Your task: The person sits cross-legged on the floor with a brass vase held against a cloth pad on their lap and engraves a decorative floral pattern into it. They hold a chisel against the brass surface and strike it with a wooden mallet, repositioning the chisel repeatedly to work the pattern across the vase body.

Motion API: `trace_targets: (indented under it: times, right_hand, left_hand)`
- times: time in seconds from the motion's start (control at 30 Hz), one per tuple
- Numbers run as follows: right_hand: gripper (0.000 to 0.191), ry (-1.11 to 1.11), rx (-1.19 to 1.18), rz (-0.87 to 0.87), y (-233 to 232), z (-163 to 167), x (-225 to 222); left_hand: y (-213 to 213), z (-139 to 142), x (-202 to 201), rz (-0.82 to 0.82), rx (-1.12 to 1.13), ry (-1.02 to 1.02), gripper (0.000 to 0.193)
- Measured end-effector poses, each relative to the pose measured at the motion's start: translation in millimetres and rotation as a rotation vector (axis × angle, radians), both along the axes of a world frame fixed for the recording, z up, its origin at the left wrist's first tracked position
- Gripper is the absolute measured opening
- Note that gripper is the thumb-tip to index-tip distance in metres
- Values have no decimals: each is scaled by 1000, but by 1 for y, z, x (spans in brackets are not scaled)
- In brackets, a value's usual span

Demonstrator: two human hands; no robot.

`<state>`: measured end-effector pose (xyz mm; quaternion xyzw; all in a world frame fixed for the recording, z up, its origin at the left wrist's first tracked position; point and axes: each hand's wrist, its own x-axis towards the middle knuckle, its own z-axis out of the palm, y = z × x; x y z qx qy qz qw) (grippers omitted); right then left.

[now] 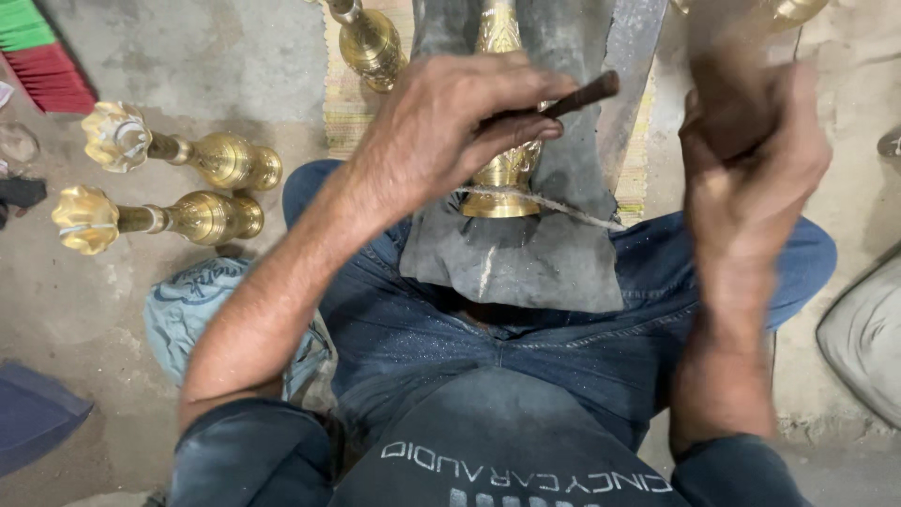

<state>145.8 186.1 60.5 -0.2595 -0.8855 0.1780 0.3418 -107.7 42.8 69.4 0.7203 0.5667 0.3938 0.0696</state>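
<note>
Left hand pinches dark chisel over ornate brass piece; right hand blurred, grip unclear.

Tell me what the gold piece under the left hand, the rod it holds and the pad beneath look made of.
The gold piece looks like polished brass: yellow metallic shine, embossed pattern. The rod in the left hand is dark brown and matte, maybe wood or dull iron; hard to tell. The pad looks like grey rubber or leather: dull, creased, scuffed. The right hand is blurred.
</note>
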Motion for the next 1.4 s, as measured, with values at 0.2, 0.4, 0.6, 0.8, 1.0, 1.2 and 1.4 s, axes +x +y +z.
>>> trace_targets:
  times: [0.2, 0.4, 0.6, 0.8, 1.0, 1.2, 1.4]
  right_hand:
    - [25, -304, 108, 15, 16, 51, -8]
    - [13, -477, 272, 243, 41, 71, -35]
    - [7, -579, 393, 248, 42, 77, -52]
    - [11, -578, 660, 269, 15, 98, -64]
    - [14, -604, 662, 310, 9, 110, -76]
    - [15, -623, 477, 322, 11, 109, -74]
    - [14, -552, 356, 306, 26, 93, -64]
  left_hand:
    - [-16, -20, 20, 307, -6, -212, 28]
    - [-20, -27, 46, 529, 86, -401, 30]
    - [-23, -35, 65, 643, 228, -572, 26]
    - [-22, -45, 80, 772, 296, -735, 19]
    - [-23, -47, 80, 724, 334, -761, 17]
    - [-25, -43, 78, 740, 311, -642, 16]
    - [-24, -36, 57, 676, 194, -561, 16]
